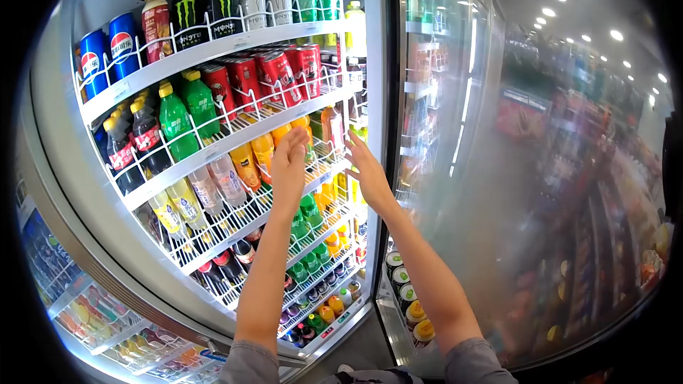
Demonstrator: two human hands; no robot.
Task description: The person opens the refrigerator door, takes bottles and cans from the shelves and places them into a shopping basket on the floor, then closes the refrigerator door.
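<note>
Both bare hands are raised in front of the open drinks fridge. My left hand (289, 160) is before the third shelf, beside orange bottles (262, 148), its fingers extended and slightly bent, with nothing seen in it. To its right, my right hand (368, 171) has its fingers spread and holds nothing, near the fridge's right side. A gap separates the hands. Higher up are red cans (244, 80) and green bottles (176, 121). Whether the left fingertips touch a bottle I cannot tell.
The top shelf (235, 44) bears blue, black, white and green cans. At right stands the open glass door (469, 192), misted and reflecting lights. Cans with yellow and white lids (415, 311) sit low by the door. Another lit fridge (92, 284) is at lower left.
</note>
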